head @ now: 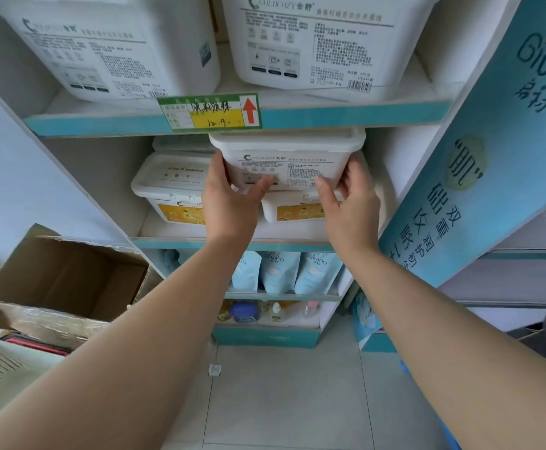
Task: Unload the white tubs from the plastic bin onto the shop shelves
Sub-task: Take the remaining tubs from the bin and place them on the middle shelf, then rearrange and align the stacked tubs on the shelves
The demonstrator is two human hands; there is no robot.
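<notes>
Head view: left grip (229, 203) and right grip (349, 206) clamp one white tub (284, 157) between them, above two yellow-label tubs (172, 190) (297, 212), below two upper-shelf tubs (109, 50) (323, 40).

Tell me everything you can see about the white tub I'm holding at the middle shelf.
The white tub is rectangular, plastic-looking, with a wider lidded rim on top and walls tapering downward. Its front label shows a logo and small print, reading upright. It is level, just under the teal shelf edge and over a yellow-labelled tub; contact there is unclear. The left hand grips its left side, the right hand its right, thumbs on the front.
</notes>
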